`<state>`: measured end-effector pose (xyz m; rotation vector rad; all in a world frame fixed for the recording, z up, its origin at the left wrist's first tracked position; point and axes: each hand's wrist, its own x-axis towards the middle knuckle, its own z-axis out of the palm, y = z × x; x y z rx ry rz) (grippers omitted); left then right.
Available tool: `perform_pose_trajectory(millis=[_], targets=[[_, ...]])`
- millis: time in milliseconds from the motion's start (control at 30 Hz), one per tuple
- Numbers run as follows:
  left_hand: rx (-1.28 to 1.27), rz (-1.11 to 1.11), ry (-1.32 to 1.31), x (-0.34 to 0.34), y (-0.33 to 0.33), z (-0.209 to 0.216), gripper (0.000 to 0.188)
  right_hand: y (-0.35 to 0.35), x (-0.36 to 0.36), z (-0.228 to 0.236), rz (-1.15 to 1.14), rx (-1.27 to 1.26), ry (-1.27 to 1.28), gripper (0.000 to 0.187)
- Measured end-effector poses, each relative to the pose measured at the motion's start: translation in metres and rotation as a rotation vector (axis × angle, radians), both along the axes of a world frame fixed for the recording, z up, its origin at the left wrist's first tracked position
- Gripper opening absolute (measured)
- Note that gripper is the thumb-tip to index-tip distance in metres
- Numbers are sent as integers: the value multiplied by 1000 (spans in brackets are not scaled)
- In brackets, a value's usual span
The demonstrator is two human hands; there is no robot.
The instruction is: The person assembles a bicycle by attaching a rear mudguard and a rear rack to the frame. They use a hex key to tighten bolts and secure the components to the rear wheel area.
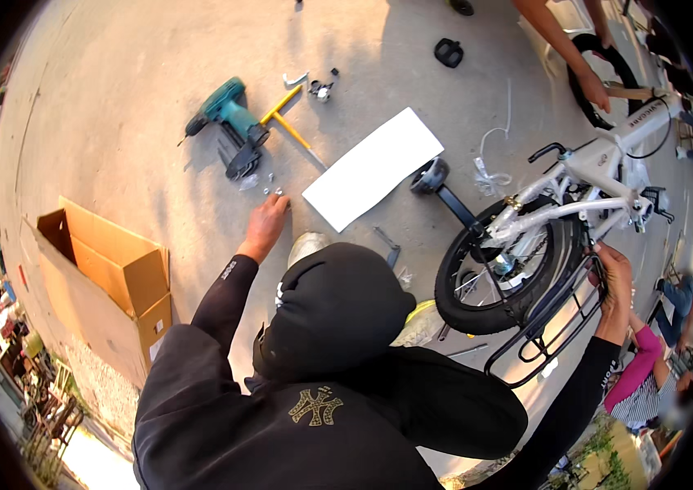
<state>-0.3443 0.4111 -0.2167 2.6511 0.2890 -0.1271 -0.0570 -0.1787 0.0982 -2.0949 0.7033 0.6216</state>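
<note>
My left hand (266, 224) reaches down to the ground, its fingertips drawn together beside several small metal fasteners (273, 192). Whether one is pinched between them is hidden. On the right, my right hand (614, 282) grips a black rear rack (538, 339), holding it against the back of a white bicycle frame (596, 167). The bike lies tilted, with its rear wheel (485, 314) near me and a crank and pedal (430, 175) sticking out to the left.
A teal cordless drill (236, 114), a yellow T-handle wrench (285, 102), a bike bell (319, 91) and a loose pedal (449, 52) lie ahead. White sheet (375, 167) lies centrally; an open cardboard box (109, 269) stands left. Another person's hand (596, 91) is by the front wheel (604, 61).
</note>
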Motion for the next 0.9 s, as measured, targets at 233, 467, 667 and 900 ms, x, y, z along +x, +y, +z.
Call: perform_pose_trajectory(millis=[233,467,667,900], targets=[[156,-266,171,0,0,-11,7,25,-7,18,-15,105,-92,23],[-224,-208,29,-10,20,-5,11,37,-13,12,-79,143,-179,16],[-67,-295,84,-26,30,-11,17,39,-14,16,-95,160,-165,16],[-154,-319,175,-25,34,-20,19,31,-17,12,-159,194,-156,19]])
